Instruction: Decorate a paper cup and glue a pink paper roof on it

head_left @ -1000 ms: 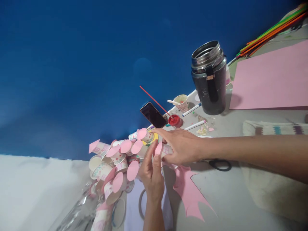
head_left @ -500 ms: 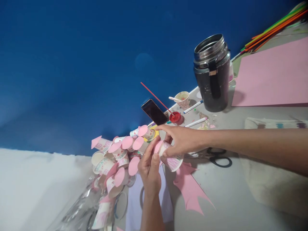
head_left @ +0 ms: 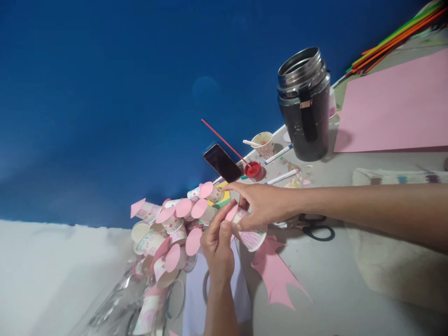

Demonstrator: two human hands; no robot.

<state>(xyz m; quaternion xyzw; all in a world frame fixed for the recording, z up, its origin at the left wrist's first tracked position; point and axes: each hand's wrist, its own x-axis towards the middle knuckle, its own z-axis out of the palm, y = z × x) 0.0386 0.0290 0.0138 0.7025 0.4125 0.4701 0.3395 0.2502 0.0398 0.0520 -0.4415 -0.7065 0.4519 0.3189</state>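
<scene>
A paper cup (head_left: 253,239) with pink and green drawing on its side lies tilted between my hands, its wide end toward the lower right. My right hand (head_left: 261,201) is wrapped over the cup from above, with thumb and fingers around its wall. At its narrow end sits a pink paper piece (head_left: 231,213), pinched by the fingers and thumb of my left hand (head_left: 217,242). Whether the paper is stuck to the cup I cannot tell. Left of my hands is a pile of similar decorated cups (head_left: 151,241), many topped with pink paper.
A pink paper scrap (head_left: 276,277) and black-handled scissors (head_left: 319,232) lie to the right. Behind are a phone (head_left: 223,163), a red paint pot (head_left: 254,171), markers (head_left: 283,177) and a dark open flask (head_left: 308,116). Pink sheets (head_left: 395,112) are at the far right.
My hands keep nearly the same hold on the cup and pink paper. The whole view has shifted slightly; nothing was let go or taken up.
</scene>
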